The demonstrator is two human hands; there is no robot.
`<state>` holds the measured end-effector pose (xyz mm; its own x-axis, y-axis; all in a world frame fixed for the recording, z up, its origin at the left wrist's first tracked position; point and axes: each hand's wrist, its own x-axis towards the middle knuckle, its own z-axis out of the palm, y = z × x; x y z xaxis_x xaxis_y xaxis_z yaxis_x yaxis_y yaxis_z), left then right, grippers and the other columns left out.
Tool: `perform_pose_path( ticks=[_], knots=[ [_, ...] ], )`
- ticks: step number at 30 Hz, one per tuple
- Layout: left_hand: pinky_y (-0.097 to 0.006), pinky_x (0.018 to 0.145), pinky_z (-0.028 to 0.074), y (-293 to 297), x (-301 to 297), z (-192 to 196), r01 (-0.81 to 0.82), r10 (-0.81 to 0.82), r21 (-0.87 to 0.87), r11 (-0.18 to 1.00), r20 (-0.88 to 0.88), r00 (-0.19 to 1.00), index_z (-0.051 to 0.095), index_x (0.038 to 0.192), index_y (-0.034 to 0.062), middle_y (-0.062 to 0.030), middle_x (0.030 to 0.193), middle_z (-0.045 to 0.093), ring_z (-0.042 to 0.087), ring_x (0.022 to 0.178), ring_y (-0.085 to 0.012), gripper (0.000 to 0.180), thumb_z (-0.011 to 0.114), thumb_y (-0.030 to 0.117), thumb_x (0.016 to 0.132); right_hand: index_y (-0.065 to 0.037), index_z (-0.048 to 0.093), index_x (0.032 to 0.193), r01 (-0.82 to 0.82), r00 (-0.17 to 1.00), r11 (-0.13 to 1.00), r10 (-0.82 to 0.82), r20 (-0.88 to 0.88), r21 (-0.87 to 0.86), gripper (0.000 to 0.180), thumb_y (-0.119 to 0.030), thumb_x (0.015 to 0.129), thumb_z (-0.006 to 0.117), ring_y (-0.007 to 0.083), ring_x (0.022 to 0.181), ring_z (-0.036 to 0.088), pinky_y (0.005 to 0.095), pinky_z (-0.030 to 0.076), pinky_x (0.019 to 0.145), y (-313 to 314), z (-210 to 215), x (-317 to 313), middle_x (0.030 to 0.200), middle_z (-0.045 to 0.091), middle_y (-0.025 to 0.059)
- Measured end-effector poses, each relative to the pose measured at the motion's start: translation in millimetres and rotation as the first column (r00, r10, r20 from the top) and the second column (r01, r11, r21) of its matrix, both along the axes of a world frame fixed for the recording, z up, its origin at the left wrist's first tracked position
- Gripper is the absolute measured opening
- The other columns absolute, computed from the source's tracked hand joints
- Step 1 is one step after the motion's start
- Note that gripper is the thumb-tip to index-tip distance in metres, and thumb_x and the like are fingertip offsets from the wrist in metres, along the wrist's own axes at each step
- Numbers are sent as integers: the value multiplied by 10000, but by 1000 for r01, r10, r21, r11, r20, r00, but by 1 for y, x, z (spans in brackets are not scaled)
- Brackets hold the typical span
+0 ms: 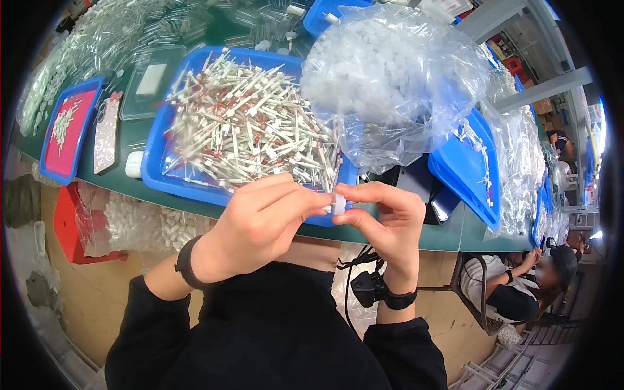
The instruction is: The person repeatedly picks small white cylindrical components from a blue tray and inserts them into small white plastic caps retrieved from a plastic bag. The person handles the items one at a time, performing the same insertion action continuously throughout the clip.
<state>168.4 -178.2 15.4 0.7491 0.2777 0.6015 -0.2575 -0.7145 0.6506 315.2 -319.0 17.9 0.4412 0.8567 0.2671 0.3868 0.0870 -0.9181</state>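
Observation:
My left hand (266,218) and my right hand (389,218) meet in front of me at the table's near edge. Between the thumb and forefinger of my right hand is a small white round cap (339,204). My left fingertips are pinched close against the cap's left side; what they grip there is mostly hidden, with a small white bit showing. Just beyond the hands, a large blue tray (153,153) holds a heap of thin white sticks (250,117) with some red parts among them.
A clear bag of whitish pieces (390,71) bulges at the tray's right, near tilted blue lids (471,172). Leftward are a white bottle (134,164), a phone (106,133) and a small blue-rimmed tray (73,123). A person (513,279) sits at far right.

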Motion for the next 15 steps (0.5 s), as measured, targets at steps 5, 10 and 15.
perform_pose_path(
  ticks=[5, 10, 15],
  knots=[
    [-316, 507, 440, -3, -3, -3, -5, 5, 24, 1000, 13, 1000, 659, 871, -31, -111, 767, 661, 577, 580, -244, 243, 616, -158, 668, 4, 711, 908, -11, 999, 1000, 12, -48, 18, 248, -21, 679, 802, 192, 857, 703, 269, 537, 748, -1, -5, -5, 892, 720, 123],
    [-316, 508, 436, -5, -6, -5, -13, 13, 110, 994, 1, 1000, 654, 890, -27, -108, 774, 660, 568, 576, -247, 244, 637, -143, 676, 4, 710, 916, -28, 998, 1000, 27, 52, 6, 248, -24, 686, 798, 183, 864, 702, 261, 538, 739, -2, -5, -4, 890, 720, 124],
    [-325, 535, 422, -7, -11, -6, 8, -9, 85, 996, 11, 1000, 626, 947, -28, -97, 781, 601, 516, 599, -234, 315, 586, -140, 656, 64, 688, 961, -57, 998, 998, 57, -22, -34, 290, 79, 677, 750, 169, 822, 676, 280, 523, 785, -5, 5, -10, 902, 710, 137]
  ],
)
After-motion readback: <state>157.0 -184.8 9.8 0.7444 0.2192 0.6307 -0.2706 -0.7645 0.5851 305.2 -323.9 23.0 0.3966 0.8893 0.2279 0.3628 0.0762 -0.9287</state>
